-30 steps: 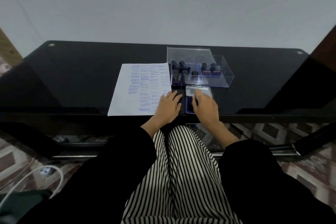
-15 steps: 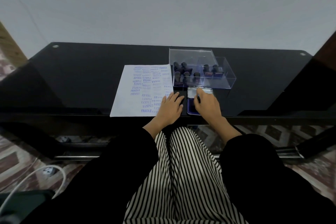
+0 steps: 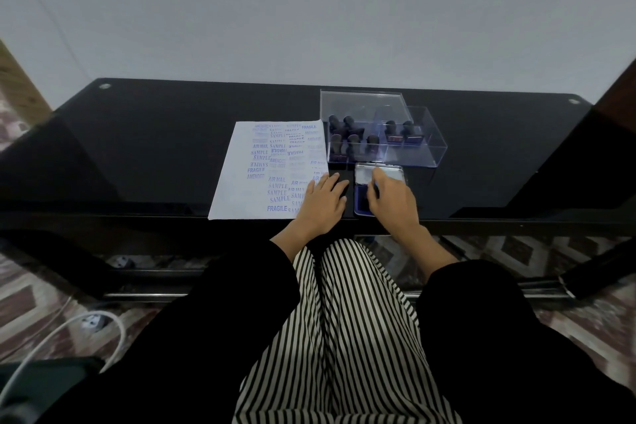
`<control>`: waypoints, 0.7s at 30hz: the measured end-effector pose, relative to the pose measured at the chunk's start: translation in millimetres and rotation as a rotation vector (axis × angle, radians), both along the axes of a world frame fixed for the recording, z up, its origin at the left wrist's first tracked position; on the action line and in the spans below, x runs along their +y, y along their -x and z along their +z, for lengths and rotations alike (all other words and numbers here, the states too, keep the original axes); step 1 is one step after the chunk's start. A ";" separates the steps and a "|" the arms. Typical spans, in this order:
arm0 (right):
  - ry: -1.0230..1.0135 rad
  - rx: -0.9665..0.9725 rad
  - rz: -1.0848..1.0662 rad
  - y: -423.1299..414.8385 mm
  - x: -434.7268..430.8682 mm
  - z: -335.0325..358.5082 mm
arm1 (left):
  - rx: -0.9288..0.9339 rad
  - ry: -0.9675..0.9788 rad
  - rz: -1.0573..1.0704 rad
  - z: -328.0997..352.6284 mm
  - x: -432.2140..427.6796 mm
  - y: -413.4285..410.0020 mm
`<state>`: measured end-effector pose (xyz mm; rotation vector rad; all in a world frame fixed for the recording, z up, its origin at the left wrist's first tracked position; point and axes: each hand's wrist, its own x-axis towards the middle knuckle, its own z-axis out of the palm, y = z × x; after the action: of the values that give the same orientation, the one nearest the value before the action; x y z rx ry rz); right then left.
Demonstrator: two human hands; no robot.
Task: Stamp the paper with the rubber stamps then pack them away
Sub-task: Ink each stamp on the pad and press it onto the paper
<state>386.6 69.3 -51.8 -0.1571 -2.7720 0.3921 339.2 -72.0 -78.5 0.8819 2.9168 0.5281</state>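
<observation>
Plain grey wall behind, glossy black glass table (image 3: pixel 137 155) in front of us, patterned tile floor under it. One sheet of paper (image 3: pixel 254 179) lies flat near the front edge, covered in blue stamp marks; we read FRAGILE, SAMPLE, AIR MAIL and AMENDED, several of each, some upside down. Behind and right of the sheet sit two clear plastic trays, overlapping: the left tray (image 3: pixel 361 103) and the right tray (image 3: pixel 430 144) (which is box and which is lid, we can't tell). Rubber stamps (image 3: pixel 347 141) with dark knob handles: we count five in the left tray, two in the right, seven total, all upright. Labels on them are too small to read. One ink pad (image 3: pixel 359 206) lies open just in front of the trays, blue pad near us, shiny lid (image 3: pixel 389 174) hinged away. Left hand (image 3: pixel 321 203) rests flat and relaxed, fingers spread, on the paper's right edge and the table, holding nothing. Right hand (image 3: pixel 392 203) lies over the ink pad, fingertips (image 3: pixel 377 177) on the lid; whether it pinches the lid we can't tell
</observation>
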 end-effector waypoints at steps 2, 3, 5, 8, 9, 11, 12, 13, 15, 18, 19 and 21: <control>0.017 -0.049 0.022 5.0 3.0 6.6 | 0.001 0.004 0.000 0.4 -0.1 -0.4; 0.024 -0.068 0.029 7.4 4.1 9.3 | -0.001 0.006 0.000 0.7 -0.2 -0.4; 0.033 -0.081 0.029 10.1 5.4 11.8 | -0.003 0.009 -0.001 0.8 0.1 -0.1; 0.036 -0.047 0.015 8.8 3.1 8.3 | 0.004 0.013 0.001 0.9 0.2 -0.1; 0.037 -0.029 0.012 6.9 2.0 6.2 | 0.005 0.012 0.001 0.6 0.2 0.3; 0.041 0.008 0.009 2.0 0.3 2.1 | 0.004 0.006 0.003 -0.5 0.5 0.8; 0.041 0.024 0.007 -0.6 -0.1 0.1 | 0.002 0.001 0.004 -1.0 0.7 0.7; 0.036 0.036 0.006 -2.8 -0.8 -1.6 | 0.000 -0.004 0.005 -1.5 0.8 0.7; 0.024 0.049 0.006 -6.5 -2.1 -4.1 | -0.002 -0.012 0.006 -2.6 0.5 1.2; 0.019 0.045 0.002 -7.6 -2.1 -3.3 | -0.004 -0.013 0.007 -3.1 0.6 1.5; 0.018 0.037 0.005 -6.8 -1.7 -2.1 | -0.004 -0.012 0.008 -3.1 0.7 1.6; 0.018 0.014 0.010 -3.8 -0.7 1.4 | 0.002 -0.008 0.007 -3.1 0.8 1.7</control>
<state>390.5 68.7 -50.4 -0.1445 -2.7575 0.4193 337.4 -71.2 -81.6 0.8745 2.9226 0.5403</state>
